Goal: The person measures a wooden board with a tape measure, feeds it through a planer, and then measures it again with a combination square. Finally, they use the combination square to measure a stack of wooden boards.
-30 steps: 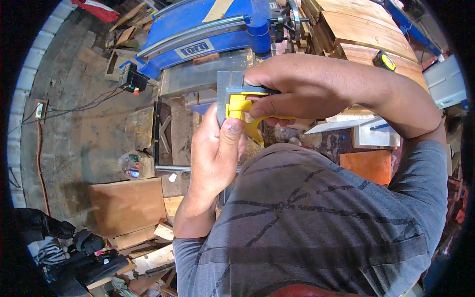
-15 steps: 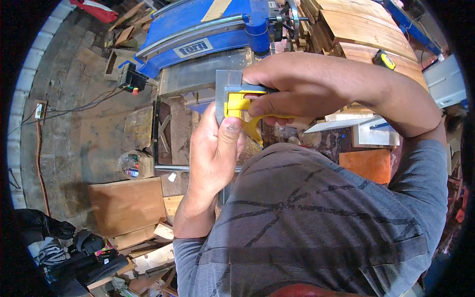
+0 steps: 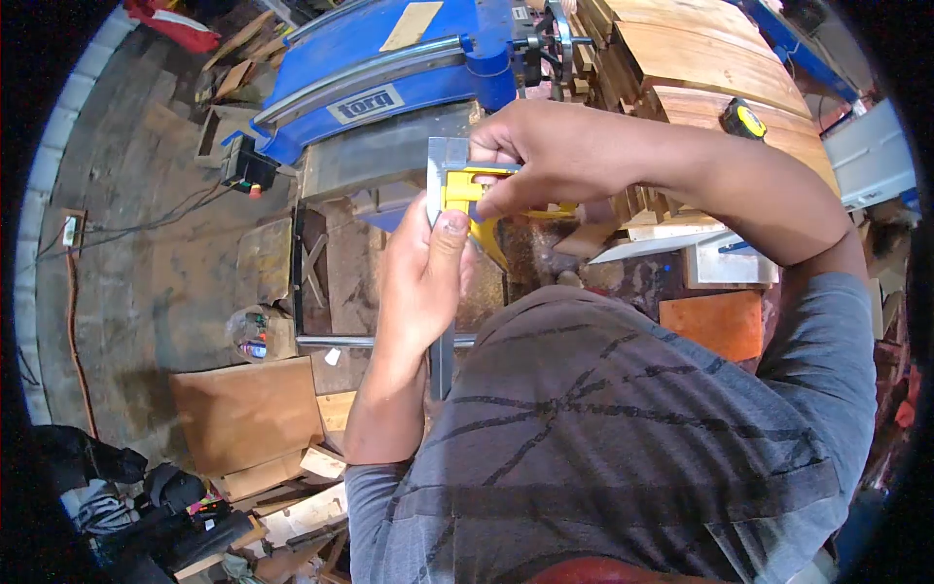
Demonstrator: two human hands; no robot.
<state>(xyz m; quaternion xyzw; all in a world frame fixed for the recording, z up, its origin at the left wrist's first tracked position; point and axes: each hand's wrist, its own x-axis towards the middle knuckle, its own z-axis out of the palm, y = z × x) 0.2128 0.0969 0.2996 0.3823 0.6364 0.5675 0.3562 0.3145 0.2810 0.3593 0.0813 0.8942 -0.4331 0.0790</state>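
A grey ruler-like blade with a yellow-handled square on it is held upright in front of me. My left hand is closed round the blade, with the thumb against it just below the yellow part. My right hand grips the yellow part from the right, thumb and fingers pressed together on it. Part of the yellow handle hangs below the right fingers. The lower blade end shows beneath my left hand, beside the shirt.
The blue "torq" machine with its grey table is ahead. Stacked boards and a tape measure lie at the right. A black switch box, a brown panel and wood scraps are at the left.
The view has shifted slightly, so the machine and boards sit further left. My right hand has moved a little, with its fingers closer in on the yellow part. More of the lower blade shows.
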